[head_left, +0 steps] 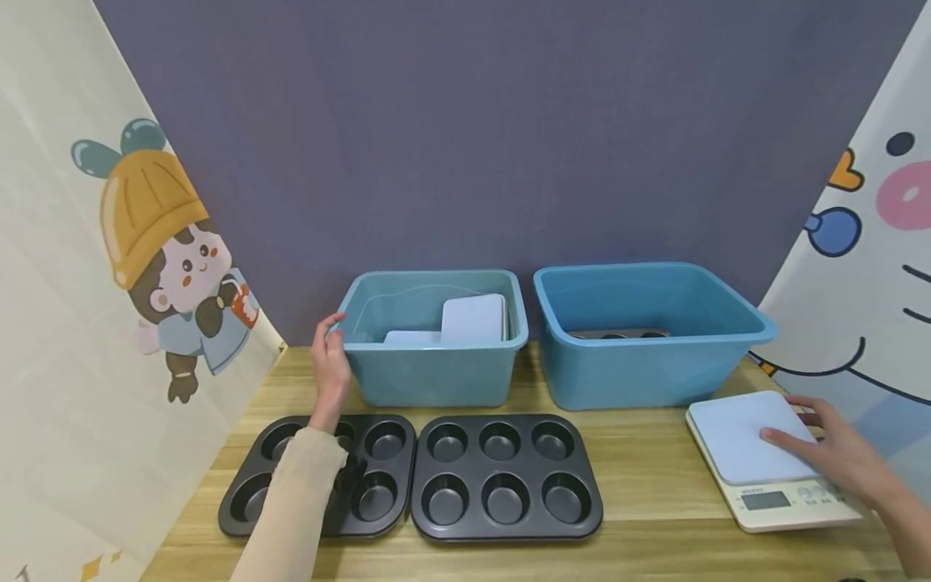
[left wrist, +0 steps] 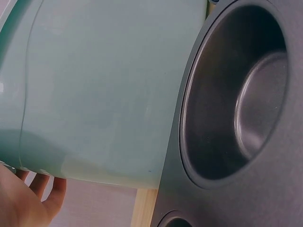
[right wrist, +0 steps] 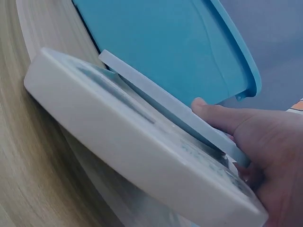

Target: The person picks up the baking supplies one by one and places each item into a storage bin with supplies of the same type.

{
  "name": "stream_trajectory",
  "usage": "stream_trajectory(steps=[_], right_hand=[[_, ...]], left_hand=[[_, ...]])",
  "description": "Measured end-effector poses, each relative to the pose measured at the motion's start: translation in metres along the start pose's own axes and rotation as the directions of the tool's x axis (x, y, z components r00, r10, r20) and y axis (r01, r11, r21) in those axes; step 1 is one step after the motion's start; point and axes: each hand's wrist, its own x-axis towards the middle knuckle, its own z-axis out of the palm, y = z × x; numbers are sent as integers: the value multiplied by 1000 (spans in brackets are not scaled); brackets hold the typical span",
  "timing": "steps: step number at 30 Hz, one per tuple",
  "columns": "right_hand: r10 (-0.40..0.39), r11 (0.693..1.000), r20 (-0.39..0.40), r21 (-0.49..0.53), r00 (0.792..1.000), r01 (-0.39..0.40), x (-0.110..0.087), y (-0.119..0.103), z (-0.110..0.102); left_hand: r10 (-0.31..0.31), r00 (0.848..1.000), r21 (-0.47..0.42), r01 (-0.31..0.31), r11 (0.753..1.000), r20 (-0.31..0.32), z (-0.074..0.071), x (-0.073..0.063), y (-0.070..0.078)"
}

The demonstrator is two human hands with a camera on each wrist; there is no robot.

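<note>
My left hand grips the left rim of the pale blue-green plastic bin, its fingers bent at the edge. In the left wrist view, the fingers show beside the bin wall. Inside this bin lie white flat-topped items, one leaning. At the right, my right hand holds a white kitchen scale by its right side, thumb over the weighing plate. The right wrist view shows the scale tilted, with shadow beneath it; the other fingers are mostly hidden behind the plate.
Two dark six-cup muffin pans, a left one partly under my left forearm and a right one, lie side by side on the wooden table. A bluer bin at back right holds a dark pan. A dark wall panel stands behind.
</note>
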Motion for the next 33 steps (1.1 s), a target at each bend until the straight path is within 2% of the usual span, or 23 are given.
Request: stream_trajectory(steps=[8, 18, 24, 27, 31, 33], right_hand=[[-113, 989, -125, 84, 986, 124, -6, -3, 7], [-82, 987, -205, 120, 975, 108, -16, -12, 1], [-128, 980, -271, 112, 954, 163, 17, -11, -25], [-159, 970, -316, 129, 935, 208, 32, -14, -39], [-130, 966, -394, 157, 910, 206, 24, -27, -43], [-107, 968, -402, 166, 909, 188, 21, -32, -46]], left_hand=[[7, 1000, -12, -7, 1000, 4, 1, 0, -2], [6, 1000, -22, -6, 1000, -4, 2, 2, -6], [-7, 1000, -6, 7, 1000, -25, 21, 2, -1], [-12, 999, -5, 11, 1000, -45, 31, 2, 1], [-12, 999, -3, 12, 1000, -44, 31, 3, 0], [-20, 999, -5, 19, 1000, -36, 31, 2, 3]])
